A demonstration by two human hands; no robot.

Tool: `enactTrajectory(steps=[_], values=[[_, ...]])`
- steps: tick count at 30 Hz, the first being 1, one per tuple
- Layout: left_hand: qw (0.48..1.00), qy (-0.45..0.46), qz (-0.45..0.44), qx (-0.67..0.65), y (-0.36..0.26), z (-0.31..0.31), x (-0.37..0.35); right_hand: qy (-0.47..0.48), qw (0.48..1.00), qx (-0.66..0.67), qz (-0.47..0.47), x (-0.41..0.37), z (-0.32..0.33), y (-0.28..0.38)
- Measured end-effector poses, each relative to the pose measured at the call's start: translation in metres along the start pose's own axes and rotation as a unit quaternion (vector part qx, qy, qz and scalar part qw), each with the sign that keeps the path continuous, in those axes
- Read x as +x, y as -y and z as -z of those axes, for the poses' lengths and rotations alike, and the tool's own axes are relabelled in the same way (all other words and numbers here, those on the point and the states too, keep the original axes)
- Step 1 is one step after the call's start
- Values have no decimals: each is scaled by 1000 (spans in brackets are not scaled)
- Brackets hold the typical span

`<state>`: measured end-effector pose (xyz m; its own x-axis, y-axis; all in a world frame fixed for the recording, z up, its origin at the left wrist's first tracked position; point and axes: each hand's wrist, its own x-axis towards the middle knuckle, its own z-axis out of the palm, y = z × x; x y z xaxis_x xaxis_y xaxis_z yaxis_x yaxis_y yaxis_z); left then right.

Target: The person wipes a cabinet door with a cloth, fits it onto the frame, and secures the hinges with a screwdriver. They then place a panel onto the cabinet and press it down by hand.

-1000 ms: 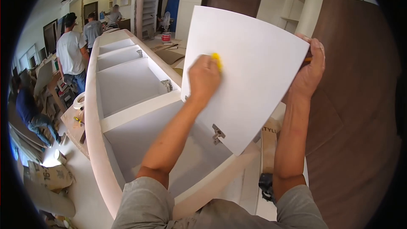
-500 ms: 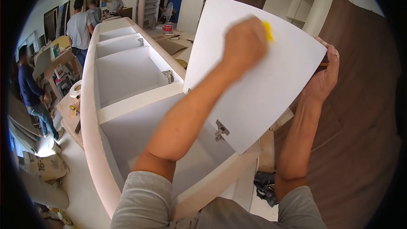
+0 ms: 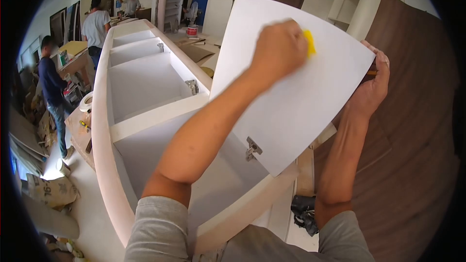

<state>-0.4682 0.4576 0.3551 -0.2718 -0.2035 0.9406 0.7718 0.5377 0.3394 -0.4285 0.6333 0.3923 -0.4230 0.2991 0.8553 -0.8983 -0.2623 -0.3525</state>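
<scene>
A white door panel [image 3: 291, 97] stands tilted open over a long cabinet frame [image 3: 155, 121], with a metal hinge [image 3: 253, 149] near its lower edge. My left hand [image 3: 280, 51] is closed on a small yellow object [image 3: 309, 43] against the panel's face; what exactly this object is cannot be told. At the panel's right edge, my right hand [image 3: 373, 85] grips the rim, its fingertips around the upper corner and some fingers hidden behind it.
More hinges [image 3: 192, 87] sit on the cabinet's open compartments. People [image 3: 53, 87] stand at the left and at the back [image 3: 95, 26]. A red-labelled can [image 3: 192, 31] is on the floor beyond. Brown sheet material [image 3: 412, 131] fills the right side; a paper sack [image 3: 51, 190] lies lower left.
My left hand and the yellow object have shifted slightly, and the left forearm sits a little further left. My right hand holds its place. People in the background have moved.
</scene>
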Motion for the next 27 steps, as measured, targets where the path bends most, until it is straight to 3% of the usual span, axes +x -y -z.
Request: enactTrajectory(steps=[3,6,7,10,11,15,19,22,23,26,27], values=[[987,32,152,-32,10,17,28,15,1000,12,10,5,6,-4],[994,-25,-96,32,-2,-1,9,-4,999,32,1,2,2,-4],[996,-9,-84,42,-2,-3,8,-1,1000,30,-4,1,3,-5],[995,-9,104,10,25,7,33,1,1000,25,-12,2,3,-3],[994,8,105,41,18,11,32,-8,1000,25,-7,1,1,-3],[994,-9,-104,30,-11,-6,0,1,1000,12,-16,-2,2,-1],[993,-47,104,-26,19,6,49,14,999,35,3,5,9,-5],[990,-88,-102,33,-7,-23,32,15,999,50,-2,4,8,-7],[979,-83,-188,-2,-24,-29,19,7,999,51,-13,2,3,-3],[994,-79,-79,22,-6,-23,30,32,997,71,-13,5,14,-11],[997,-64,27,-25,3,-12,40,50,995,82,-3,10,17,-12]])
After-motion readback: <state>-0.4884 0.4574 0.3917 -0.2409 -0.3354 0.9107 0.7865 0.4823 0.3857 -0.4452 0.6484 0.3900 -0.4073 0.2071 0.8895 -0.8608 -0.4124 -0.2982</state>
